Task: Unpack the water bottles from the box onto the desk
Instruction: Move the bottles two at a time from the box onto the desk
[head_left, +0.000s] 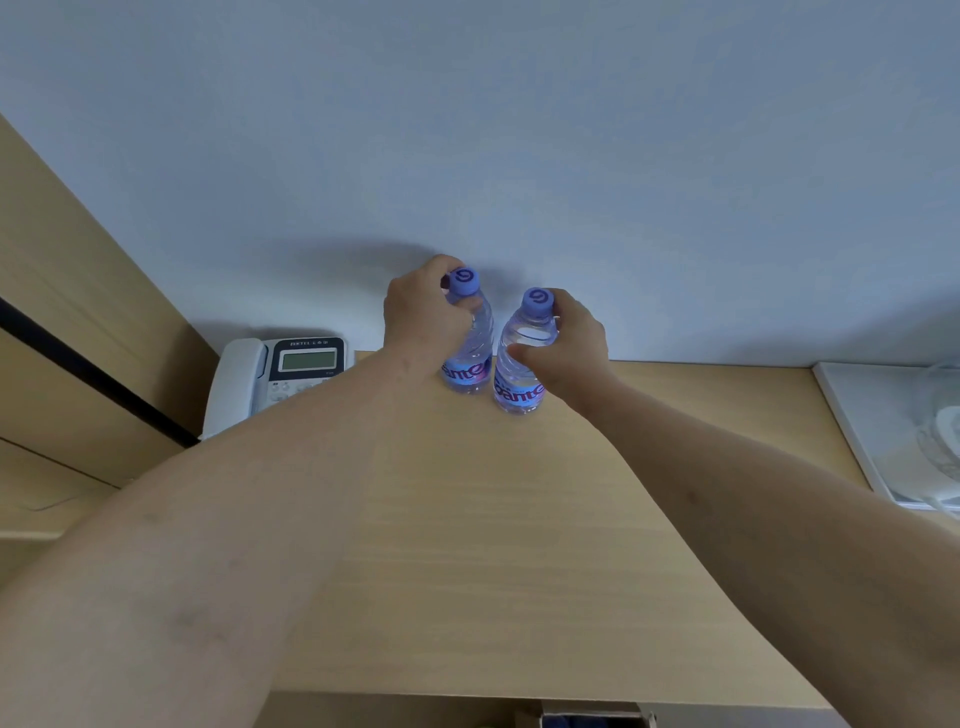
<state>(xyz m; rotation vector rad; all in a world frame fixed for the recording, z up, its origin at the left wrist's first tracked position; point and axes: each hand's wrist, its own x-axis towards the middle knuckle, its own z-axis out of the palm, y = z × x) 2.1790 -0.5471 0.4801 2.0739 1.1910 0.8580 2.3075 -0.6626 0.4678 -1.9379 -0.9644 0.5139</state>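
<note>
While both arms reach out over the wooden desk (519, 545), each hand grips one clear water bottle at the far edge, close to the pale wall (519, 130). The left hand (423, 317) is curled round the neck and shoulder of the left bottle (475, 348), just under its purple cap (464, 282); the fingers wrap the far side and the thumb side lies nearer, so most of the upper bottle is hidden behind the hand. The right hand (569, 340) closes on the upper body of the right bottle (522, 358), its thumb pressed across the near face and its fingers bent round the far side, right under that bottle's purple cap (536, 301). Both bottles stand upright with their bases on the desk, just beside each other; whether they touch cannot be told. The right bottle stands slightly nearer than the left one.

To the left of the left hand, a white desk telephone (280, 371) with a small screen sits at the desk's far left corner. At the right edge lies a white tray (857, 415) holding glassware, well apart from the bottles. At the near edge, below the desk, the open top of a cardboard box (592, 717) shows partly.
</note>
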